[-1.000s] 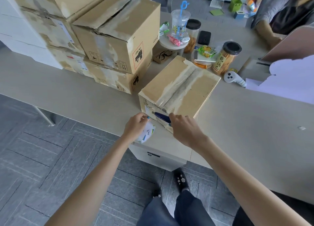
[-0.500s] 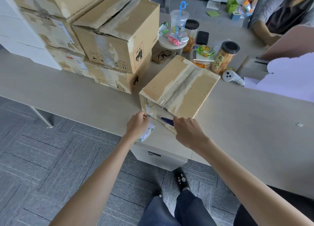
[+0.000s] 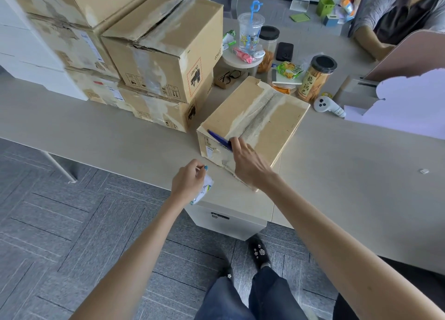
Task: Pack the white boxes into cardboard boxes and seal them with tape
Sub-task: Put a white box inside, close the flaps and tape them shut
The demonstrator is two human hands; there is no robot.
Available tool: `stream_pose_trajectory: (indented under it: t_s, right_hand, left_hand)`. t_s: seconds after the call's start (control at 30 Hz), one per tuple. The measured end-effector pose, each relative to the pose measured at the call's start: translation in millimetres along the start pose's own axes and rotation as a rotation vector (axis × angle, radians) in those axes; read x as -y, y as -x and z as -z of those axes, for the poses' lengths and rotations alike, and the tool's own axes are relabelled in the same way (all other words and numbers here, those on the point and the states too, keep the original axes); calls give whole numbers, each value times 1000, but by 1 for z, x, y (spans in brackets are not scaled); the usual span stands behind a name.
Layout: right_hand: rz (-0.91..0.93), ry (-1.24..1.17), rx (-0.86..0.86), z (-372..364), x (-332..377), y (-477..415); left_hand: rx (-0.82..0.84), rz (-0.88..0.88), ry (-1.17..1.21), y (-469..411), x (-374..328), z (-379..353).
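**R HAND W/ BLUE TOOL ON TAPED CARTON; L HAND HOLDS WHITE ITEM**

Work item: brown cardboard box w/ closed flaps (image 3: 281, 129). It sits on the pale beige desk (image 3: 96, 131) near the front edge, at an angle to it. A strip of clear tape (image 3: 258, 121) runs along the top centre seam, w/ worn whitish patches on both sides.

R hand (image 3: 250, 165): over the box's near corner, fingers curled round one end of a slim blue tool (image 3: 218, 137). The tool lies along the box's near top edge, w/ its free end pointing left. Tool type: cannot tell.

L hand (image 3: 187, 184): at the desk's front edge, just left of the box and apart from it. Its fingers are curled and pinch a small white item w/ green-blue print (image 3: 204, 192), which hangs below the hand. Item type: unclear.

Rear left: a stack of worn brown cartons (image 3: 166, 54), two levels high, w/ the nearest one just beside the work box. The white boxes (image 3: 26, 62) are stacked at the far left, behind the cartons.

Rear of desk:
- clear plastic cup w/ blue straw (image 3: 250, 30)
- clear jar w/ black lid (image 3: 315, 78)
- black phone (image 3: 284, 51)
- dark-framed glasses (image 3: 230, 76)
- white handheld controller (image 3: 330, 106)

A 2nd person (image 3: 397, 16) sits at the top right, forearm on the desk.
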State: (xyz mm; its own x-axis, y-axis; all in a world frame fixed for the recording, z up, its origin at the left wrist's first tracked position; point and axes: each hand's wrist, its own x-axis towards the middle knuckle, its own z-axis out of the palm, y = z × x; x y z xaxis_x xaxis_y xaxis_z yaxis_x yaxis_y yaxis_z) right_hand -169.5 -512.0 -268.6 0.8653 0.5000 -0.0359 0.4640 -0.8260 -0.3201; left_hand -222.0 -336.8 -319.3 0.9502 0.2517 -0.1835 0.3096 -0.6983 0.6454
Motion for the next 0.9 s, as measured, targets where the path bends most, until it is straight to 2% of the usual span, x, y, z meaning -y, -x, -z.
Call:
stream_pose_trajectory:
  t_s: [0.27,0.47,0.6,0.67,0.8,0.9]
  right_hand:
    - [-159,48,-121,-22,-11,-40]
    - [-167,406,-115,-46,-13,-42]
    - [-97,513,-59,-44,-11,-38]
    - [-77,364,-118,-39,-13,-40]
    - [-159,-282,-236,-23,-12,-27]
    - [-283,-540,-94,-23,-6,-9]
  left_hand:
    - [22,8,26,2,6,-2]
    - [32,10,22,1,10,-5]
    - [35,17,45,1,10,-2]
    - [55,18,90,2,11,2]
    - [161,-2,289,5,8,16]
    - [237,-19,409,8,0,27]
